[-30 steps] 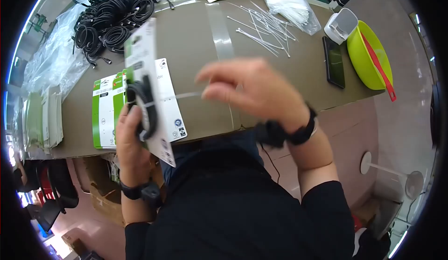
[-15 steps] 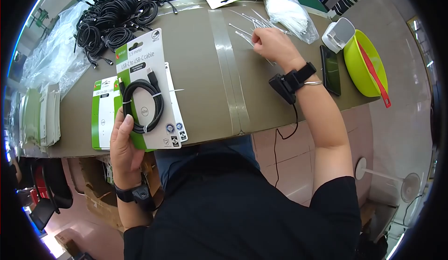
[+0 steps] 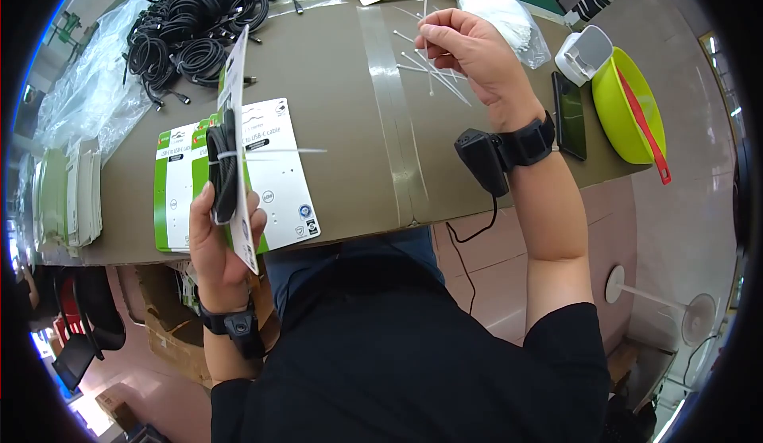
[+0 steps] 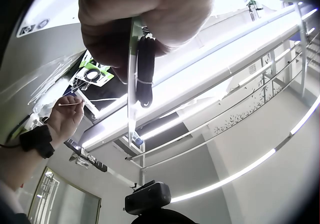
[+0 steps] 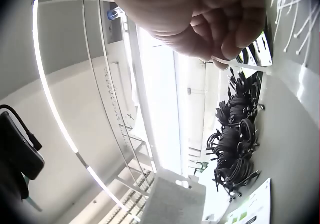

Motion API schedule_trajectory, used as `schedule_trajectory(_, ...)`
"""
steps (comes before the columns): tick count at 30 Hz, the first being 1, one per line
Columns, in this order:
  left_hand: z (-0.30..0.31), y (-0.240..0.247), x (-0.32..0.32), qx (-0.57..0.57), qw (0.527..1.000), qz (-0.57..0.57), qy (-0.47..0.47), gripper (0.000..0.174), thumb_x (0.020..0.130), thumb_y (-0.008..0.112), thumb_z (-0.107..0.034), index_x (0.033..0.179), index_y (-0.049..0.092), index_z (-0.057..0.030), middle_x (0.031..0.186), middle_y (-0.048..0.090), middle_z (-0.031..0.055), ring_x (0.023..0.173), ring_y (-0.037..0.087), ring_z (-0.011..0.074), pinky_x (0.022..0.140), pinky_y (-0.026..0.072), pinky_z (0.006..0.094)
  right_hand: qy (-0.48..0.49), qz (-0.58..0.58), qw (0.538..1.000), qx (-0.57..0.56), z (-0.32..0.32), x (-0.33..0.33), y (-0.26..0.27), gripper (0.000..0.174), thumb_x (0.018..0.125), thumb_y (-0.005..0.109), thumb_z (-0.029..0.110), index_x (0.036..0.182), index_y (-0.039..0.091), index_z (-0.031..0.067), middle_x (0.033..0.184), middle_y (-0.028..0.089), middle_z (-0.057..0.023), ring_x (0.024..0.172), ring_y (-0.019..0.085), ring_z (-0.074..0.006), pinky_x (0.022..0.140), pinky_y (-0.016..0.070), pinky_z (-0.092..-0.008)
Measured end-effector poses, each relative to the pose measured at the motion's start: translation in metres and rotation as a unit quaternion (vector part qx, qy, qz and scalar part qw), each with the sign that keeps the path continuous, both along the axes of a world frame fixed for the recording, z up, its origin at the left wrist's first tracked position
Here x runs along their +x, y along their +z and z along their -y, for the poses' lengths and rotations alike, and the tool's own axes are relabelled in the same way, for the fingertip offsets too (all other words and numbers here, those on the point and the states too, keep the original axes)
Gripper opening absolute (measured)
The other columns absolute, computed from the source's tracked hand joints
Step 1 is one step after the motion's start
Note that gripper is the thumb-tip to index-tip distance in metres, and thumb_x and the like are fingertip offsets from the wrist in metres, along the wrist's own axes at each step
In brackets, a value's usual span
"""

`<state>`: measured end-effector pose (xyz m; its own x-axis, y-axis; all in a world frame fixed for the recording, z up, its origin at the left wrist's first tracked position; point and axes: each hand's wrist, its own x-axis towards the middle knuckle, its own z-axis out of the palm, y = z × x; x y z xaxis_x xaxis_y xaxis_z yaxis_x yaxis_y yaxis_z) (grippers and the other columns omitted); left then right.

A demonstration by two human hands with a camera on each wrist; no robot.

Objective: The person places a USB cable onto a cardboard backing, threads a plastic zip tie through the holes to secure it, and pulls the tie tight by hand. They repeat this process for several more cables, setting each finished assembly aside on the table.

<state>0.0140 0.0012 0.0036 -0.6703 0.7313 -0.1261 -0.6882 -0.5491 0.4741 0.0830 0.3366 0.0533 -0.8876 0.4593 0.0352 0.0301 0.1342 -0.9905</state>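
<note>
Right hand (image 5: 200, 18) pinching cable tie (image 5: 240, 64)

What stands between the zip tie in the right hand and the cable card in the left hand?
Nothing visible does. The right hand pinches the zip tie above the table, the left hand holds the card upright, and only open air lies between them.

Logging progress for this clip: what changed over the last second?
The right hand moved off the cable card, reached to the loose zip ties, and now pinches one zip tie lifted off the table. The left hand tilted the card edge-on, still gripping it. Everything else stayed put.
</note>
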Motion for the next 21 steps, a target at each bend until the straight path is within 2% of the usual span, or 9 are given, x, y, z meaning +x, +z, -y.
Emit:
schedule_trajectory(1,0.001,-0.002,-0.002,0.062,0.997,0.021,-0.037,0.028,0.095,0.045,-0.024,0.111,0.049,-0.0019,0.078,0.052,0.0041,0.067,0.052,0.0125,0.062,0.0438,0.0257,0.009,-0.006,0.999,-0.047,0.007,0.0,0.0,0.014,0.091,0.055,0.017,0.097,0.06,0.0047,0.082,0.063,0.0014,0.069,0.055,-0.0051,0.063,0.0436,-0.0174)
schedule_trajectory(2,0.001,-0.002,-0.002,0.057,0.998,0.022,-0.033,0.028,0.095,0.045,-0.024,0.111,0.049,-0.0019,0.078,0.052,0.0041,0.067,0.052,0.0125,0.062,0.0438,0.0257,0.013,-0.005,0.999,-0.052,0.013,0.0,-0.001,0.014,0.091,0.055,0.017,0.097,0.06,0.0047,0.082,0.063,0.0014,0.069,0.055,-0.0051,0.063,0.0436,-0.0174)
schedule_trajectory(5,-0.006,0.003,0.004,0.023,0.998,0.059,-0.011,0.027,0.095,0.042,-0.029,0.101,0.047,-0.003,0.067,0.037,0.0008,0.053,0.035,0.01,0.052,0.0311,0.024,0.11,-0.049,0.985,-0.127,0.039,0.0,-0.005,0.013,0.09,0.057,0.017,0.096,0.06,0.0052,0.078,0.059,0.0026,0.065,0.051,-0.0048,0.06,0.0412,-0.0175)
schedule_trajectory(9,-0.005,-0.008,0.001,0.086,0.991,0.088,-0.045,0.035,0.095,0.043,-0.034,0.108,0.046,-0.0012,0.068,0.041,0.0004,0.052,0.04,0.0097,0.052,0.0345,0.0238,0.131,-0.032,0.986,-0.101,0.1,0.015,0.007,0.012,0.09,0.056,0.016,0.094,0.06,0.005,0.074,0.055,0.0038,0.063,0.048,-0.0037,0.057,0.0392,-0.0185)
schedule_trajectory(11,-0.003,-0.014,0.001,0.143,0.979,0.134,-0.063,0.038,0.095,0.044,-0.036,0.109,0.046,-0.0003,0.068,0.042,0.0001,0.051,0.041,0.0088,0.051,0.0346,0.0231,0.125,-0.007,0.992,-0.019,0.123,0.02,0.003,0.009,0.088,0.059,0.012,0.089,0.061,0.0029,0.073,0.056,0.0022,0.063,0.048,-0.0049,0.055,0.0396,-0.0204)
schedule_trajectory(12,-0.003,-0.015,0.0,0.174,0.97,0.154,-0.076,0.04,0.095,0.044,-0.037,0.11,0.045,0.0,0.069,0.042,0.0,0.05,0.041,0.0082,0.05,0.0345,0.0226,0.145,-0.019,0.989,-0.032,0.133,0.022,-0.004,0.009,0.088,0.059,0.012,0.089,0.061,0.0029,0.073,0.056,0.0022,0.063,0.048,-0.0049,0.055,0.0396,-0.0204)
schedule_trajectory(14,-0.002,-0.013,0.002,0.177,0.969,0.158,-0.07,0.041,0.095,0.044,-0.037,0.111,0.045,0.0003,0.072,0.045,0.0008,0.049,0.041,0.0075,0.049,0.0346,0.0219,0.122,-0.169,0.958,0.198,0.15,0.024,-0.02,0.007,0.086,0.062,0.007,0.085,0.061,0.0008,0.071,0.058,-0.0024,0.061,0.052,-0.0109,0.055,0.042,-0.0238)
schedule_trajectory(18,-0.001,-0.014,0.002,0.188,0.964,0.167,-0.08,0.043,0.095,0.043,-0.039,0.113,0.044,0.0006,0.082,0.053,0.0039,0.048,0.043,0.006,0.049,0.0352,0.0204,0.132,-0.187,0.933,0.277,0.167,0.028,-0.028,0.006,0.083,0.064,0.005,0.083,0.061,-0.0001,0.071,0.059,-0.0077,0.059,0.055,-0.0184,0.055,0.0441,-0.0272)
schedule_trajectory(21,-0.003,-0.016,0.002,0.193,0.965,0.151,-0.092,0.043,0.095,0.043,-0.039,0.114,0.044,0.0005,0.089,0.057,0.0063,0.047,0.044,0.0055,0.049,0.0356,0.0197,0.115,-0.189,0.934,0.279,0.17,0.028,-0.029,0.005,0.083,0.064,0.005,0.083,0.062,0.0005,0.071,0.059,-0.0092,0.059,0.055,-0.0208,0.054,0.0443,-0.0284)
